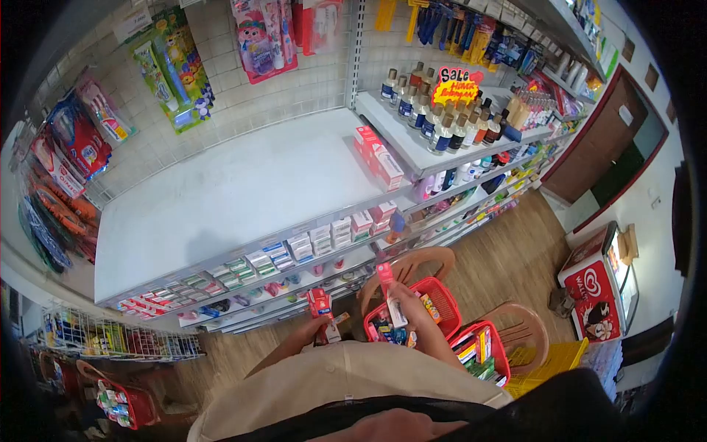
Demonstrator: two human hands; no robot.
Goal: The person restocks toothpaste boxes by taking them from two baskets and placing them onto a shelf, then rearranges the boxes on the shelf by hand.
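Observation:
Low in front of my body, my left hand (315, 329) is closed around small red boxes (319, 300); a white and brown piece of packaging (339, 319) shows beside its fingers. My right hand (404, 296) grips a slim pink-and-white box (385, 274), held upright over the near side of a red basket (451, 297). Various small packages lie in that basket, which stands on a brown plastic chair (434, 255). Beyond my hands is a long white shelf (243, 173), with a row of pink boxes (378, 159) at its right end.
Small cartons (300, 247) line the shelf below. Perfume bottles (440, 136) stand at right beside a sale sign (456, 86). A second red basket (503, 346) sits on another chair (526, 328). A red freezer (593, 287) is farther right, and a wire rack (110, 342) at left.

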